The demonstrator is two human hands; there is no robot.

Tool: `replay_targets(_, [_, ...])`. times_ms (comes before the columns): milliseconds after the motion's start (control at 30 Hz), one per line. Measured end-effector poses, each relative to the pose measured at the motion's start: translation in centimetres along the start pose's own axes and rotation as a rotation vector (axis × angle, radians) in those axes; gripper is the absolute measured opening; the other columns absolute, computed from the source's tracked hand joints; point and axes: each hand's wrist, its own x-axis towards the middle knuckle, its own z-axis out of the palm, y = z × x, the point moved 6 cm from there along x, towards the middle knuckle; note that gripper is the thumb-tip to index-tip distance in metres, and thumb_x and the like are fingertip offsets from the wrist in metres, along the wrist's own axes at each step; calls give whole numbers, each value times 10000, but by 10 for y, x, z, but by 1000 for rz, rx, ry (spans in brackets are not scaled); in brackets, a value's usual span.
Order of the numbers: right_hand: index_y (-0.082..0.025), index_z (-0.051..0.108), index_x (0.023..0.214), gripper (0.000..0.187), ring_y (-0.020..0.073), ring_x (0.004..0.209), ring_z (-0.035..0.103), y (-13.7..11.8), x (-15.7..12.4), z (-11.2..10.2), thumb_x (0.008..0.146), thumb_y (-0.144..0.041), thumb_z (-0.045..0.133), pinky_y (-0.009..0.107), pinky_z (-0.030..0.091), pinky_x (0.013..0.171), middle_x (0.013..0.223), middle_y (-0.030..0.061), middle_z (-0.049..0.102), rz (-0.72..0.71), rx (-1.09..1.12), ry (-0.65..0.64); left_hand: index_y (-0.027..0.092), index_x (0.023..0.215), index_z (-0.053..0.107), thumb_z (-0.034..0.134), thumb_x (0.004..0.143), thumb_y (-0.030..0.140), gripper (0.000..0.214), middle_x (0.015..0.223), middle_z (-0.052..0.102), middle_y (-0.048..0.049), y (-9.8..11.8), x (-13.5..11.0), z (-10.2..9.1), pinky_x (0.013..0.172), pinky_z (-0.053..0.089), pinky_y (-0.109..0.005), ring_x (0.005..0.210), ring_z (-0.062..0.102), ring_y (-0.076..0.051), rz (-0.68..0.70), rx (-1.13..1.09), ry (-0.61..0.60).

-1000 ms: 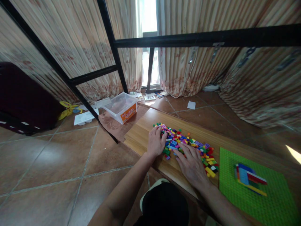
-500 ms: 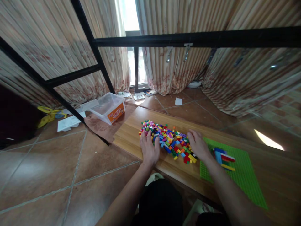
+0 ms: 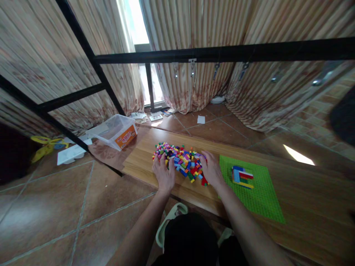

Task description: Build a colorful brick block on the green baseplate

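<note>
The right hand (image 3: pixel 211 169) had moved in against the brick pile (image 3: pixel 181 161) on the table (image 3: pixel 310 195), covering its right edge; its grip couldn't be told. The left hand (image 3: pixel 164 176) spread loosely at the pile's left end. Right of it lay a green baseplate (image 3: pixel 262 203); left, a clear box (image 3: pixel 111 130).

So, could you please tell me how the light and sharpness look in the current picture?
Head view: the window is blown out to near white; head view: a glaring sunlit patch lies at right; head view: the dark shape at the left edge loses its detail; head view: the left hand reads clearly, but the smallest bricks run together.
</note>
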Motion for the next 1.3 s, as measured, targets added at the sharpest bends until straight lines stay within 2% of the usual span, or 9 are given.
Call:
replay_targets(200, [-173, 618, 1206, 450, 229, 1233, 529, -20, -50, -34, 981, -445, 338, 461, 406, 1075, 1296, 132, 608, -45, 90, 109, 129, 1288, 559, 430, 947, 445, 483, 1449, 437, -204, -8, 5, 3, 1153, 286, -512, 1387, 367, -312, -23, -19, 38])
replay_targets(333, [-205, 655, 1147, 370, 221, 1173, 576, -27, -91, -51, 977, -405, 393, 448, 439, 1038, 1222, 105, 661, -18, 125, 100, 114, 1256, 573, 448, 934, 436, 473, 1401, 478, -212, -12, 8, 5, 1148, 300, -504, 1362, 402, -314, -30, -18, 62])
replay_targets(467, [-210, 677, 1110, 337, 215, 1123, 611, -22, -127, -72, 968, -380, 424, 425, 462, 1009, 1163, 97, 692, -6, 147, 72, 122, 1240, 576, 461, 927, 434, 457, 1389, 489, -207, -13, 9, 5, 1146, 309, -494, 1350, 419, -308, -11, -6, 96])
replay_targets(567, [-203, 693, 1067, 348, 219, 1078, 637, -4, -153, -93, 959, -406, 431, 413, 479, 982, 1132, 104, 704, 66, 151, 68, 122, 1233, 573, 472, 920, 433, 452, 1385, 495, -210, -13, 10, 6, 1141, 318, -492, 1349, 423, -310, -11, -8, 116])
replay_targets(667, [-194, 709, 1009, 384, 235, 1031, 660, 26, -177, -118, 934, -465, 448, 413, 494, 954, 1090, 113, 719, 205, 136, 92, 109, 1223, 571, 490, 907, 433, 460, 1392, 486, -224, -14, 11, 6, 1141, 318, -494, 1354, 416, -323, -38, -8, 134])
replay_targets(800, [-187, 724, 989, 437, 262, 987, 679, 64, -202, -156, 881, -527, 472, 421, 507, 925, 1076, 125, 731, 344, 14, 130, 94, 1207, 566, 510, 892, 421, 458, 1388, 484, -238, -13, 10, 5, 1142, 313, -498, 1348, 420, -333, -59, -5, 153])
replay_targets(1033, [-215, 738, 987, 499, 263, 856, 710, 88, -251, -214, 805, -605, 486, 376, 548, 795, 1048, 98, 750, 442, -122, 145, 119, 1206, 554, 462, 917, 403, 416, 1361, 507, -221, -1, 7, -7, 1118, 352, -505, 1301, 470, -312, -47, -75, 183])
replay_targets(1133, [-228, 742, 979, 520, 239, 714, 709, 97, -284, -221, 773, -638, 498, 347, 561, 696, 1025, 82, 759, 492, -135, 138, 140, 1231, 544, 468, 919, 388, 406, 1379, 496, -205, 4, 0, -17, 1109, 381, -477, 1302, 472, -295, -22, -115, 187])
replay_targets(1300, [-236, 757, 916, 502, 268, 826, 732, 107, -323, -202, 731, -643, 529, 326, 576, 694, 916, 76, 773, 523, -123, 84, 163, 1279, 517, 495, 912, 346, 411, 1402, 489, -174, 4, -36, -45, 1149, 327, -501, 1370, 397, -285, 119, -147, 176])
